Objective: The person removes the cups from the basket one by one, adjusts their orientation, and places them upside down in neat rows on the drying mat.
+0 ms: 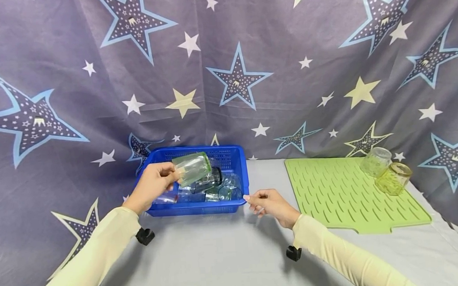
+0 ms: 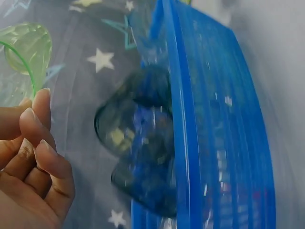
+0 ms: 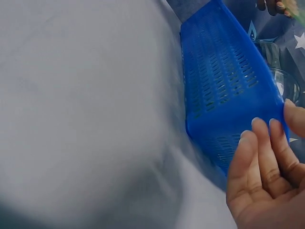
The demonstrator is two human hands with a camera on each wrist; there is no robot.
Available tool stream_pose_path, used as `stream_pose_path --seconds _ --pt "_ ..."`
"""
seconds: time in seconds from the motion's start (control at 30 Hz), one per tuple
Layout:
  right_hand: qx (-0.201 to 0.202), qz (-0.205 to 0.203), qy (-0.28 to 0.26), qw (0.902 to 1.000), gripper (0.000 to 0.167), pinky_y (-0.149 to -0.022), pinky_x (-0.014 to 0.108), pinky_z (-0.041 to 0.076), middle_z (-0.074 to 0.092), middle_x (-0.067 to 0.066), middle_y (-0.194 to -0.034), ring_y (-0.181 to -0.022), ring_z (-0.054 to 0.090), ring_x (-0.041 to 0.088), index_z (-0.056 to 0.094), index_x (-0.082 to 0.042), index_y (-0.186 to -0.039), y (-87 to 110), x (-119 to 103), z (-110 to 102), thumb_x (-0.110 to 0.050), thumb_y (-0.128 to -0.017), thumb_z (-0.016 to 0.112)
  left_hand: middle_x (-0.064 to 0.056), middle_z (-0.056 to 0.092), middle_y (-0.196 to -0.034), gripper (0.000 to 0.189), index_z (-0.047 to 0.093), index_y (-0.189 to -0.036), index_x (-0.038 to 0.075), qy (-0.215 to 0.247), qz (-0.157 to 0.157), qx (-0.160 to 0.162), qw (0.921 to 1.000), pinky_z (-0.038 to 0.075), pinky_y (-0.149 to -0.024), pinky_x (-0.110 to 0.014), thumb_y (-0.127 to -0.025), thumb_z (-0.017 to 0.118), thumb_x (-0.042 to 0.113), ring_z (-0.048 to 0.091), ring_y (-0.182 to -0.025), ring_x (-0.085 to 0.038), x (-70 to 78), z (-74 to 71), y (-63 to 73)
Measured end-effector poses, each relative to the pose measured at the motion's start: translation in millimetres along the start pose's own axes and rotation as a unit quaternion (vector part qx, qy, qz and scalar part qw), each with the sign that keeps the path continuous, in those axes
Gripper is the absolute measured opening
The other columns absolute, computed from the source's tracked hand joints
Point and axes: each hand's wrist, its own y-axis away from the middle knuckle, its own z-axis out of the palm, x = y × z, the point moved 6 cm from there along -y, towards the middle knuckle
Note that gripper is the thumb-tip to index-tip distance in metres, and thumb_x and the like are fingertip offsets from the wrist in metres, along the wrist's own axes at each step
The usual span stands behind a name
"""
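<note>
- The left hand [image 1: 154, 182] pinches a green-tinted tumbler [image 1: 193, 168] near one end, thumb and fingertips on its wall; the tumbler is tilted nearly on its side above the blue basket [image 1: 193, 209], its green rim pointing right.
- The right hand [image 1: 271, 205] grips the basket's near right corner, thumb over the rim and fingers against the outer wall (the right wrist view shows this best).
- Inside the basket lie a dark tumbler [image 1: 208, 182], a clear tumbler [image 1: 230, 187] and others jumbled together; how many is hard to tell through so much see-through material.
- The pinch could slip, I judge: it takes a smooth wall at one end only, so the free rim end may swing down and strike the dark tumbler just below.
- Lifting or turning carelessly could knock the held rim against the pile, since in the left wrist view dark vessels stick up past the basket's edge.
- A tug at that corner might tip or slide the basket over the grey cloth [image 1: 204, 258], making the loose pile roll and clink.
- On the green mat [image 1: 326, 191], a pale tumbler [image 1: 376, 162] and a yellow tumbler [image 1: 394, 179] stand close together near its right edge; one bump could send either off.
</note>
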Motion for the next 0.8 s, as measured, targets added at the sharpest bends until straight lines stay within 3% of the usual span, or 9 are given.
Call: stream_pose_path --seconds 0.2,0.33,0.5,0.63,0.8 --pt "0.056 -0.018 0.022 0.9980 0.034 -0.074 0.040 0.057 0.070 0.012 -0.094 -0.083 0.064 0.028 0.071 -0.003 -0.098 1.3 -7 -16 -0.036 -0.094 0.077 -0.012 0.068 -0.077 0.013 0.069 -0.094 0.000 0.062 -0.015 -0.030 0.9975 0.044 -0.046 -0.028 -0.101 0.066 0.010 0.054 -0.056 -0.018 4.3 25.8 1.0" --pt "0.073 -0.054 0.007 0.9959 0.037 -0.076 0.038 0.057 0.070 0.015 -0.102 -0.085 0.064 0.025 0.070 -0.002 -0.107 1.8 -25 -25 -0.037 -0.097 0.073 -0.008 0.071 -0.079 0.015 0.071 -0.098 0.001 0.086 -0.029 -0.041 0.9950 0.044 -0.047 -0.026 -0.102 0.065 0.014 0.052 -0.055 -0.012 10.5 43.6 4.3" --pt "0.011 -0.110 -0.042 0.9930 0.044 -0.080 0.035 0.057 0.065 0.024 -0.126 -0.105 0.062 0.038 0.067 -0.004 -0.127 8.1 -54 -24 -0.041 -0.102 0.065 -0.010 0.074 -0.084 0.015 0.073 -0.096 0.003 0.100 -0.025 -0.046 0.9937 0.043 -0.050 -0.024 -0.102 0.067 0.016 0.052 -0.056 -0.012 23.0 67.1 6.2" --pt "-0.060 -0.130 -0.068 0.9873 0.047 -0.087 0.039 0.057 0.063 0.019 -0.135 -0.120 0.055 0.048 0.060 -0.004 -0.140 13.7 -70 -18 -0.038 -0.106 0.059 -0.009 0.075 -0.083 0.014 0.075 -0.097 0.007 0.082 -0.013 -0.053 0.9951 0.043 -0.050 -0.025 -0.102 0.068 0.018 0.052 -0.056 -0.014 27.3 83.2 5.7" --pt "-0.103 -0.122 -0.085 0.9835 0.050 -0.090 0.040 0.056 0.063 0.014 -0.136 -0.121 0.058 0.041 0.054 -0.001 -0.145 19.7 -76 -14 -0.032 -0.106 0.060 -0.007 0.074 -0.081 0.013 0.076 -0.097 0.009 0.059 0.010 -0.066 0.9960 0.044 -0.051 -0.026 -0.101 0.069 0.019 0.052 -0.056 -0.016 25.2 100.3 4.4"
